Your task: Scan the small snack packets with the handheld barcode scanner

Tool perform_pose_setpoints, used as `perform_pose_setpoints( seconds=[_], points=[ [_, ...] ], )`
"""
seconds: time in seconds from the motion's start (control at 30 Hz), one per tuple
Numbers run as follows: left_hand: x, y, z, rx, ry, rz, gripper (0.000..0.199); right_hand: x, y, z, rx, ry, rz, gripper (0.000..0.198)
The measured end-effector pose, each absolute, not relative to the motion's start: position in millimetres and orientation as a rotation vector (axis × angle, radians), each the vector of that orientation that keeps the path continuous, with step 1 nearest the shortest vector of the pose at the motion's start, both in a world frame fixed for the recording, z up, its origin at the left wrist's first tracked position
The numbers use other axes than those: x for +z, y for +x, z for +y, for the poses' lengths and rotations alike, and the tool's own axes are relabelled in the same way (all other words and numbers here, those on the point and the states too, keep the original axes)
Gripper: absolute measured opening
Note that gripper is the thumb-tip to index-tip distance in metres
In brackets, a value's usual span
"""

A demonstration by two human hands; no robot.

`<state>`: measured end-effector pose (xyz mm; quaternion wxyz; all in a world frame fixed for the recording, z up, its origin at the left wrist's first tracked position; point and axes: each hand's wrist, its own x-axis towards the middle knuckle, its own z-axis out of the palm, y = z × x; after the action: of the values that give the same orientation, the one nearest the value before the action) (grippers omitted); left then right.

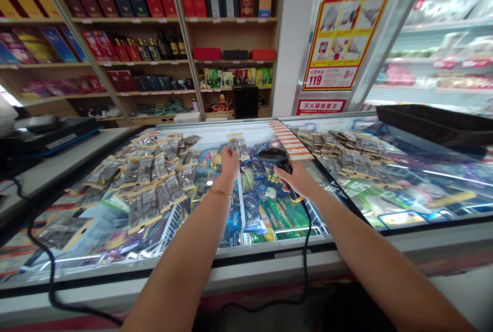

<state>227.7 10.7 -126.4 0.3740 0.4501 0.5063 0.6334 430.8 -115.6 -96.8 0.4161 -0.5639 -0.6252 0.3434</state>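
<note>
Between the fingertips of my left hand (230, 160) is a small clear snack packet (239, 146) with a tan header strip, held up above the freezer. My right hand (296, 180) grips a black barcode scanner (274, 156) by its handle, its head turned toward the packet but apart from it. The scanner's black cord (306, 239) hangs down over the freezer's front edge. Left of my left hand, many similar packets (144, 170) lie spread on the glass lid. Another group of packets (346, 149) rests on the lid to the right.
Beneath the glass, the chest freezer (250, 257) holds bagged goods in wire baskets. A black tray (435, 124) sits at the right rear. Dark counter equipment (50, 134) stands at the left. Shelves of boxed goods (227, 19) line the back wall.
</note>
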Motion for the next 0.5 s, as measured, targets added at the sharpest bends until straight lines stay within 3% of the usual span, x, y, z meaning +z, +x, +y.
perform_pose_setpoints(
  seconds=[0.5],
  points=[
    [-133.0,225.7,16.7,1.667,1.043,1.014,0.022,-95.4,429.0,-118.9,0.868,-1.424,-1.628,0.024]
  ],
)
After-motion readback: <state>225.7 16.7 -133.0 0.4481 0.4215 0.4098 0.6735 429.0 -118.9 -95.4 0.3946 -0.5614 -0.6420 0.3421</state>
